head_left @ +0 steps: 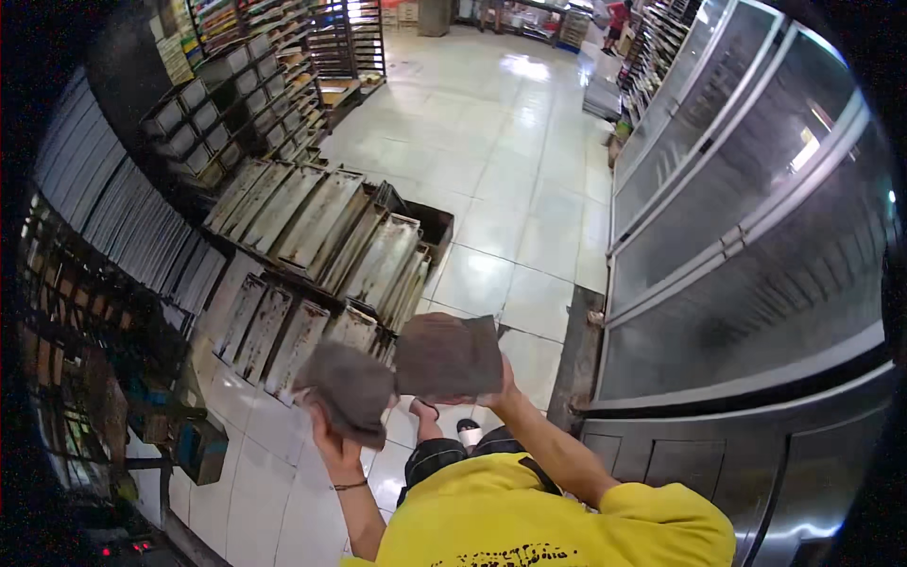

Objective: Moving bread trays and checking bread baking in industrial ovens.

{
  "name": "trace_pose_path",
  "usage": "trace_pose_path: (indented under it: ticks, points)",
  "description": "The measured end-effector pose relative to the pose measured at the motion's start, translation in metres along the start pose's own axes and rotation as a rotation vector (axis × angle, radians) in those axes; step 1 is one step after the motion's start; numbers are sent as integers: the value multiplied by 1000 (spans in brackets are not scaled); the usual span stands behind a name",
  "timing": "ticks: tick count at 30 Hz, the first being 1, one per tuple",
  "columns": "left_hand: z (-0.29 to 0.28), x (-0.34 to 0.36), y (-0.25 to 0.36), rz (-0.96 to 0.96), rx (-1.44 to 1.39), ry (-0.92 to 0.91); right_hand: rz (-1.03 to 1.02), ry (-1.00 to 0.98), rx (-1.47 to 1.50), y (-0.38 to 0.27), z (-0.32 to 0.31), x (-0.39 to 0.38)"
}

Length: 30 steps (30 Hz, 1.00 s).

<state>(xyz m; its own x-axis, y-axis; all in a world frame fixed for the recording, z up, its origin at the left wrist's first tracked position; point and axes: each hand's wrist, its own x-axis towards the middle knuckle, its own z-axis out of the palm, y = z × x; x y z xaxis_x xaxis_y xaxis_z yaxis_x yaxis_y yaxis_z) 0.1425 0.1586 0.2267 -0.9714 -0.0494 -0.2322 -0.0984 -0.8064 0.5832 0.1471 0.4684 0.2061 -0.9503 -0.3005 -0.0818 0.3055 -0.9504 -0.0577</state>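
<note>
My left hand [331, 437] is closed on a dark brown cloth pad [348, 386], folded and thick-looking, that leans toward my body. A second brown cloth pad [446, 357] is in my right hand [507, 382], which grips its right edge. The two pads are side by side in front of me, their inner edges almost meeting. Most of the fingers are hidden behind the cloth. Beyond the pads are stacks of long, worn metal pans [321, 222], with more of these pans [269, 331] lower down, nearer my left hand.
A tall cabinet with sliding glass doors [746, 227] lines my right. At the left stand a long row of grey sheets or trays [118, 203] and box-shaped tins [194, 123]. Loaded racks [345, 47] rise behind. Far off at the right is a person in red [618, 19].
</note>
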Motion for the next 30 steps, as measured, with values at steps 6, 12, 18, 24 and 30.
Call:
trace_pose_path:
  ticks: [6,12,18,24,30]
  points:
    - [64,-12,40,158,-584,-332,187,143,12,-2,115,6]
    - [-1,12,27,425,-46,-136,401,-388,252,29,32,67]
    - [37,-98,57,620,-359,-49,235,24,-664,71,133,64]
    - [0,-235,78,792,-521,-50,823,-13,-153,113,2,83]
    - [-130,-318,18,1155,-607,431,983,123,-240,179,-8,134]
